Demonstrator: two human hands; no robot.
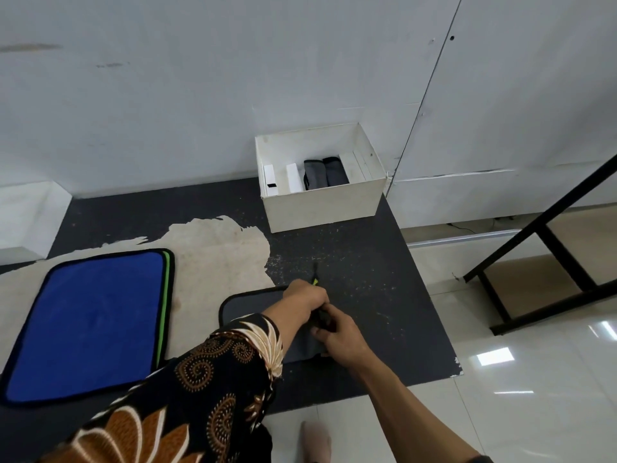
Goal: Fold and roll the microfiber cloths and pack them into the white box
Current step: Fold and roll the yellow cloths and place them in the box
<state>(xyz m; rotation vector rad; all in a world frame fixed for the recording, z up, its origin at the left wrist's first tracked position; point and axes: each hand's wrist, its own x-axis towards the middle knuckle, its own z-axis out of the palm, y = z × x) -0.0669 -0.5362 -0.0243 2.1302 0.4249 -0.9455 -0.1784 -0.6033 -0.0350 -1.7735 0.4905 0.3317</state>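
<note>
A grey microfiber cloth (248, 307) with a black hem lies on the dark floor mat, partly under my arms. My left hand (305, 297) and my right hand (339, 334) are both closed on its right edge, which is bunched into a roll between them; a small yellow-green tag sticks out past the left hand. A blue cloth (90, 324) lies flat at the left on top of a green one (167, 295). The white box (320, 203) stands farther back against the wall, with two rolled grey cloths (324, 173) inside.
White dividers (293, 178) stand in the box beside the rolls. The dark mat (360, 279) has a torn patch showing pale floor. A black metal frame (547, 235) stands at the right on glossy tiles. My bare foot (315, 441) shows at the bottom.
</note>
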